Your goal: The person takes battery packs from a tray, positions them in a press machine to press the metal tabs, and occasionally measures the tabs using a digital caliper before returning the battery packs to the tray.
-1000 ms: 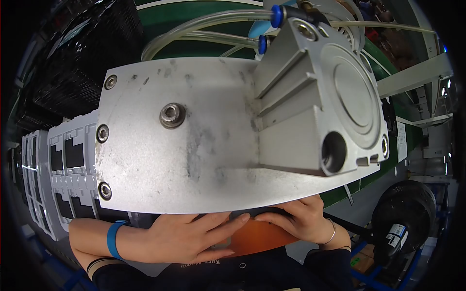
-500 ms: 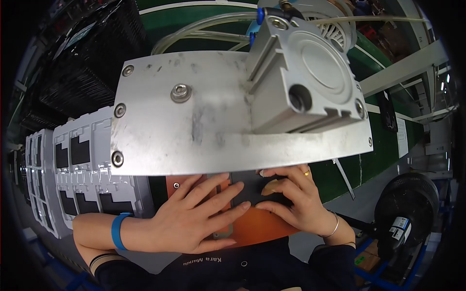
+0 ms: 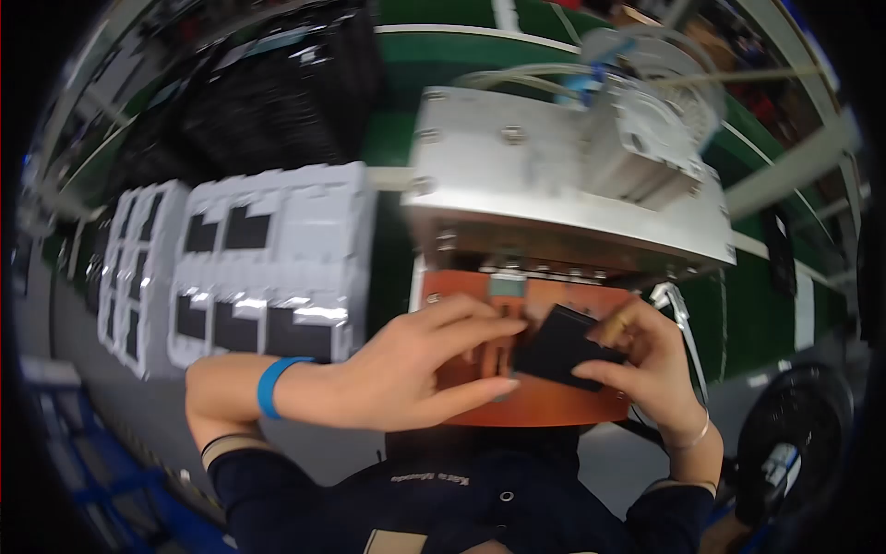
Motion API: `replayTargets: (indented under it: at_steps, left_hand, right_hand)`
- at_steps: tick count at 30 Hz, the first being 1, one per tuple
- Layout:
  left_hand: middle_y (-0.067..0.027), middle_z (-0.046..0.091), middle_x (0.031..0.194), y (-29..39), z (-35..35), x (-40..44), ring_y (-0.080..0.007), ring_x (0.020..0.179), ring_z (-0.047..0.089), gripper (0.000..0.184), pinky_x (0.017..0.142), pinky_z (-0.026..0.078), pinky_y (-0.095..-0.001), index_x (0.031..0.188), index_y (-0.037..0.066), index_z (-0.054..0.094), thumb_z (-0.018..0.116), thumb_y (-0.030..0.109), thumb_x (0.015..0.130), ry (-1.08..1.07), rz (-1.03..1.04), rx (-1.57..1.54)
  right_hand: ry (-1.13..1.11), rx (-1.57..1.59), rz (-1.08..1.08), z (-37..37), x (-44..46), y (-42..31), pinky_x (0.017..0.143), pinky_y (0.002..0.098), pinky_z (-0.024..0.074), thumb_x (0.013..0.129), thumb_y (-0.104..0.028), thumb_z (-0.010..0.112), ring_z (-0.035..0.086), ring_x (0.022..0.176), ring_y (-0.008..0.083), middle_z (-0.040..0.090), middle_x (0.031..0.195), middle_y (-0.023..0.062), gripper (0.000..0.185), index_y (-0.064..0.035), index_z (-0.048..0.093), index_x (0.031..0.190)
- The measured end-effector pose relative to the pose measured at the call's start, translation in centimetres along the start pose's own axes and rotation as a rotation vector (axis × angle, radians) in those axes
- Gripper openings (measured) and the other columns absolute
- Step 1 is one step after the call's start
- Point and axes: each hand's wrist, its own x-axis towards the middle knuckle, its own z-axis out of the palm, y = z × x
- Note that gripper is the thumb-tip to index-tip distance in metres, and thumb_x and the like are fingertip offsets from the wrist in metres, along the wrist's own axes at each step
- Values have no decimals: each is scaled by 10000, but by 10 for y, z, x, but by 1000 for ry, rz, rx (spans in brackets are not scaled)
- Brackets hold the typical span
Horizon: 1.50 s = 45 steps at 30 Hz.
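Note:
A black flat piece (image 3: 565, 347) is tilted above the orange plate (image 3: 563, 408), its right edge pinched between the thumb and fingers of my right hand (image 3: 646, 355). My left hand (image 3: 415, 360), with a blue wristband, reaches over the plate's left part with fingers spread, their tips near the piece's left edge; it holds nothing. Under those fingers lies an orange block (image 3: 503, 319) with a greenish top end. Behind the plate stands a metal press housing (image 3: 517, 175) with a cylinder (image 3: 641, 148) on top. Motion blurs the view somewhat.
White trays (image 3: 277, 268) holding black pieces stand at the left, with black wrapped stacks (image 3: 277, 102) behind them. Clear hoses run behind the cylinder. A black fan (image 3: 794, 443) is at the lower right. A green work surface (image 3: 461, 55) stretches behind the housing.
The view has shifted, so the housing appears farther back and the orange plate shows more. My right hand has raised and tilted the black piece, which lay flat under my fingers before.

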Motion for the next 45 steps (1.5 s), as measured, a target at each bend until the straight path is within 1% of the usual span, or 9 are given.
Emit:
replayTargets:
  at_steps: [4,11,16,20,23,29,32,39,45]
  left_hand:
    - [48,513,598,7,-4,-22,18,548,430,213,474,306,-175,998,-10,662,728,160,888,-14,-435,-538]
    - [60,592,713,-42,-120,-68,-1,599,471,190,514,336,-167,986,13,698,714,170,881,584,-744,-125]
    - [26,616,716,-106,-150,-66,-36,575,483,286,503,374,-202,995,-33,714,755,202,838,565,-838,-114]
    - [-20,622,694,-103,-144,-72,-62,564,477,315,497,387,-230,1001,-61,707,769,180,808,535,-804,293]
    - [-49,575,694,-73,-140,-90,-129,534,480,255,500,409,-287,985,2,730,788,128,771,655,-403,857]
    - [-63,595,803,-62,-129,-157,-266,832,573,111,692,464,-352,822,46,693,761,109,762,496,-221,1107]
    - [-30,603,815,-67,-120,-166,-268,941,545,143,860,412,-412,788,71,633,744,159,772,348,-207,1059]
    - [-42,580,735,-72,-125,-165,-246,836,529,198,874,415,-409,720,66,618,755,201,764,300,-184,1044]
    - [-26,576,706,-70,-125,-165,-232,813,529,267,928,423,-428,608,77,605,759,241,752,294,-85,1196]
  right_hand:
    - [-153,-24,-189,37,3,-4,897,284,551,739,52,797,634,1036,170,610,1055,108,350,23,554,989]
    - [-73,-214,-289,28,10,-2,775,277,545,718,-77,854,648,1030,177,649,1081,91,424,-15,599,1050]
    - [-212,-452,-552,51,17,-21,687,280,544,745,-60,806,682,803,204,694,900,91,209,-11,673,898]
    - [-295,-480,-566,67,24,-36,650,302,520,769,-83,782,669,776,211,688,883,85,197,-34,673,926]
    - [-349,-540,-704,92,52,-50,636,335,507,785,-78,752,644,744,246,653,847,84,181,-46,655,934]
    - [-237,-772,-998,189,151,-34,805,403,496,838,-112,667,595,961,290,627,967,116,211,-43,638,1035]
    - [-216,-948,-898,245,206,-13,906,419,454,845,-198,687,547,1085,307,623,1074,130,294,-21,656,1077]
    - [-150,-1127,-595,304,245,-4,975,433,385,744,-414,785,462,1197,307,602,1128,161,555,1,676,1095]
    - [-94,-1027,-353,317,249,-23,913,415,452,686,-281,845,588,1096,321,676,1063,160,441,-16,688,1002]
